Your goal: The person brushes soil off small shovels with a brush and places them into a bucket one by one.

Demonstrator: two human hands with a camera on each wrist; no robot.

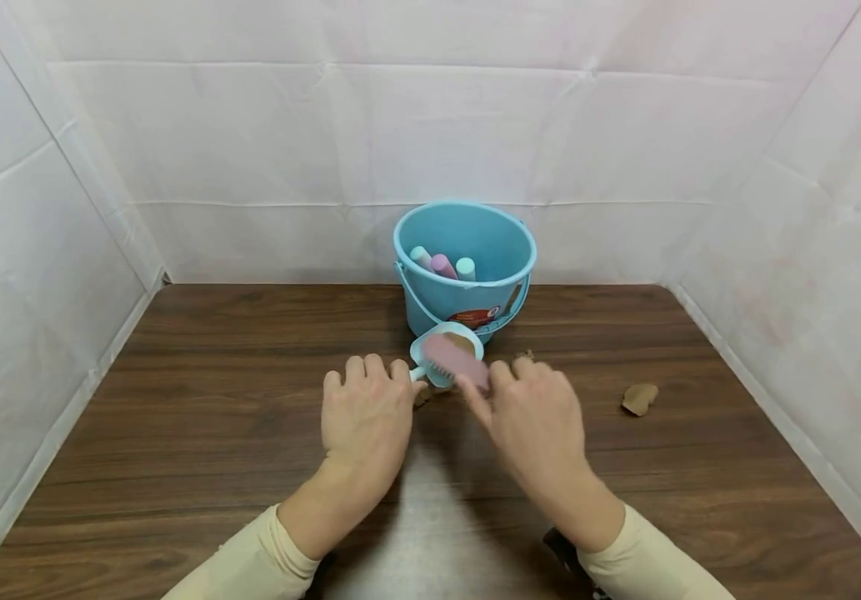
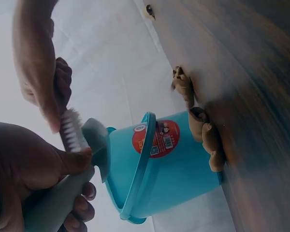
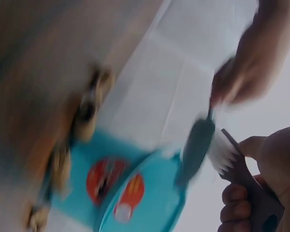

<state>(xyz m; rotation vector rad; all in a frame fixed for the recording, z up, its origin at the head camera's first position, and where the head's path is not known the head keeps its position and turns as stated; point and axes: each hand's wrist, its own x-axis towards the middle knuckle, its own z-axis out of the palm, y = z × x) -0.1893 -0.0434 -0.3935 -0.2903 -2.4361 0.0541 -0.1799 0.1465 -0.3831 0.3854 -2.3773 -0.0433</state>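
Note:
My left hand [image 1: 367, 417] grips the handle of a small light-blue dustpan [image 1: 426, 333], held up just in front of the bucket. My right hand [image 1: 538, 417] holds a pink brush [image 1: 454, 358] over the pan, its white bristles [image 2: 73, 130] toward the dustpan. A brown piece [image 1: 464, 341] shows inside the pan, partly covered by the brush. Behind them stands a blue bucket [image 1: 468, 218] with its handle hanging at the front. Several pink and pale-blue rounded ends [image 1: 443, 266] stick up inside it.
Crumpled brown pieces [image 2: 210, 145] lie on the dark wooden table [image 1: 250, 367] before the bucket. Another brown scrap [image 1: 638, 399] rests to the right. White sheeting [image 1: 250, 142] encloses the back and both sides.

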